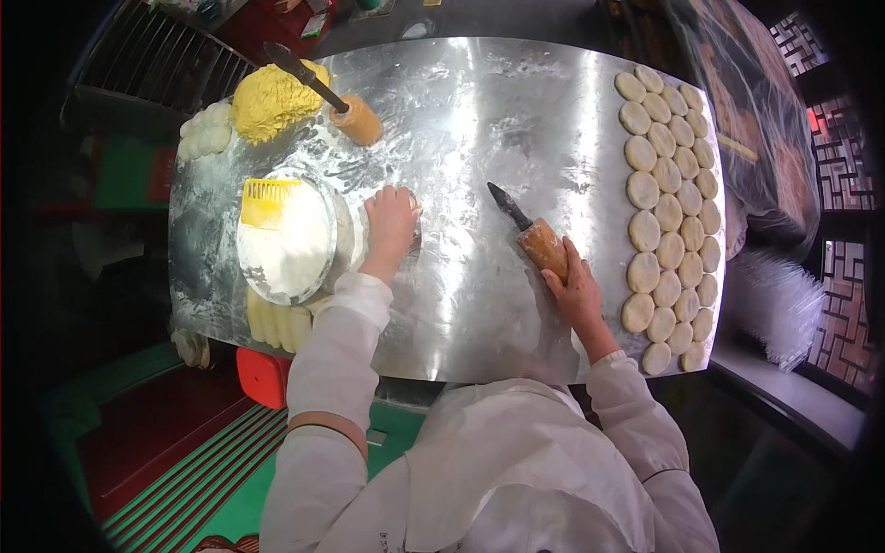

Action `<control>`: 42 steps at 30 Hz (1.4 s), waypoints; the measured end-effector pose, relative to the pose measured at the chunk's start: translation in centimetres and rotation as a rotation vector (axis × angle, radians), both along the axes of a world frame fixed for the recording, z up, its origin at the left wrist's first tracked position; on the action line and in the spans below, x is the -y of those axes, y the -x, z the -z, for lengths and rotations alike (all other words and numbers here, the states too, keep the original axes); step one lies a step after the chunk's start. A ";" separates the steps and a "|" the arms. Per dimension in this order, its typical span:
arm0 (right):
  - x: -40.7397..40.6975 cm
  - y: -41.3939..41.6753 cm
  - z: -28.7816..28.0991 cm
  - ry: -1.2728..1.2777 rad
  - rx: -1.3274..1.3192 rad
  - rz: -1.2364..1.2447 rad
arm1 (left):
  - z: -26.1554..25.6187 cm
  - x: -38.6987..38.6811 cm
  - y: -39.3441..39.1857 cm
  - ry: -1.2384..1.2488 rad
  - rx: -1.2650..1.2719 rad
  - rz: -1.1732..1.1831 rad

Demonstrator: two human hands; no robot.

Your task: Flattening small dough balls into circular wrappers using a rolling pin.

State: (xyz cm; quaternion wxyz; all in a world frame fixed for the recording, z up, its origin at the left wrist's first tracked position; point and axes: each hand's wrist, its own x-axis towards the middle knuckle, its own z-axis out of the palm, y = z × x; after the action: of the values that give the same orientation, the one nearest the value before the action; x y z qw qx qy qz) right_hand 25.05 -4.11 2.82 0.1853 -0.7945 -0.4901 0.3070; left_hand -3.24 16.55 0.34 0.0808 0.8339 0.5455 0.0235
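Note:
My left hand [390,225] is on the floured metal tabletop [477,311], just right of a round container of white flour [290,242]. Its fingers curl over a small pale piece, apparently dough [415,202], mostly hidden beneath them. In my right hand [579,289] is a short, thick wooden rolling pin [544,247] with a dark handle pointing up and left. A yellow toothed scraper [271,204] lies on the flour. Along the right edge, flat round dough discs [643,190] form several columns.
Beyond the flour sit a yellow dough mass [276,100], pale dough lumps [206,131] and a second rolling pin [356,120]. Pale dough strips [276,323] lie at the near left. A red plastic stool [263,378] stands below the table edge. Plastic sheeting [753,131] covers something at right.

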 end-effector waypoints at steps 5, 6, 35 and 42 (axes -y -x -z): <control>3.7 -0.7 1.7 -0.041 0.106 0.008 | 1.1 8.6 -1.1 0.044 0.248 0.456; 3.9 -0.6 1.6 -0.035 0.110 0.011 | 1.4 9.1 -0.4 0.049 0.254 0.459; 3.5 -2.9 0.7 0.004 0.050 -0.119 | 0.4 19.0 -4.6 0.219 0.348 0.125; 3.7 -3.5 1.1 0.006 0.044 -0.142 | -0.3 17.7 -7.7 0.067 0.144 0.149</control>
State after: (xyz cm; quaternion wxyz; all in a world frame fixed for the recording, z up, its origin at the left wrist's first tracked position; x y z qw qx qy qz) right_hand 28.60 -7.81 1.76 0.1498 -0.7650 -0.5481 0.3031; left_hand 4.41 -1.18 0.60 0.1492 0.8652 0.4751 0.0592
